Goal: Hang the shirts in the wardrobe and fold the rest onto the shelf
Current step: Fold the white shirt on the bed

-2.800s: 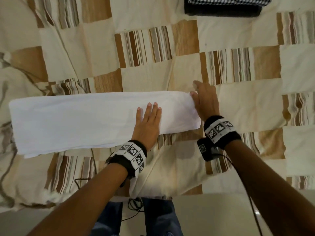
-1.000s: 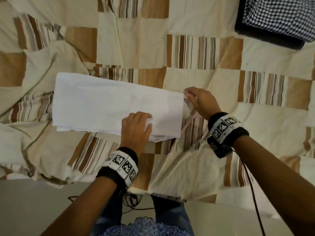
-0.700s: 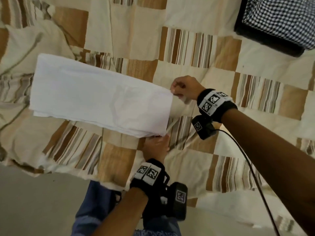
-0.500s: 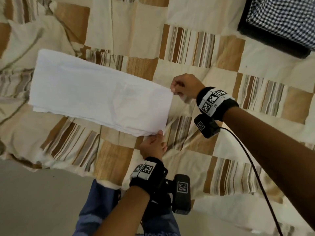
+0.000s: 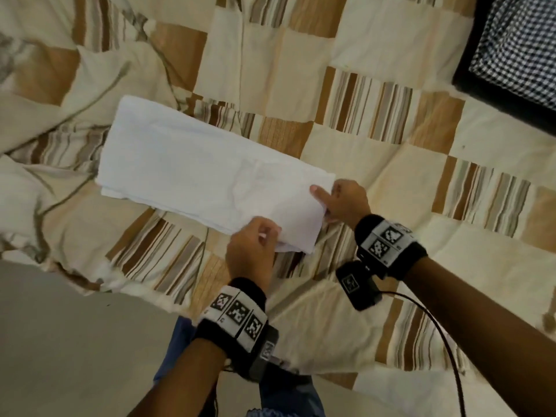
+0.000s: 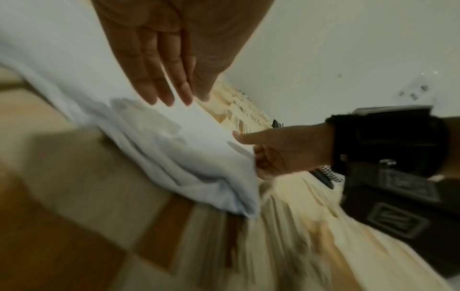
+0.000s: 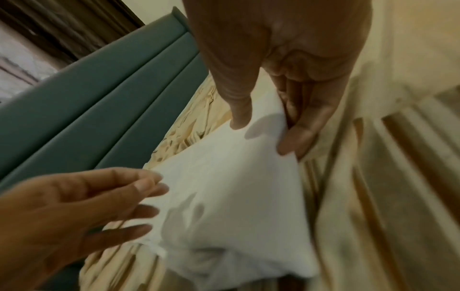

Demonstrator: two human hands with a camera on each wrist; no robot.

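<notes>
A white garment (image 5: 195,170), folded into a long strip, lies slantwise on the patchwork quilt (image 5: 391,176). My right hand (image 5: 323,203) pinches its right end, thumb on top and fingers underneath; the right wrist view shows this pinch (image 7: 263,133) plainly. My left hand (image 5: 255,242) is at the near right corner of the strip. Its fingers (image 6: 171,96) are straight and loose over the cloth (image 6: 174,137) and grip nothing. In the right wrist view the left hand (image 7: 149,200) is spread beside the white cloth (image 7: 236,187).
A black-and-white checked garment (image 5: 517,49) lies on a dark one at the far right of the bed. The bed's near edge drops to grey floor (image 5: 60,341). A cable (image 5: 436,326) hangs from my right wrist. A teal headboard (image 7: 99,78) stands behind.
My left hand has let go of the strip's near corner and now lies loose over it. My right hand keeps its pinch on the end, its thumb now showing on top.
</notes>
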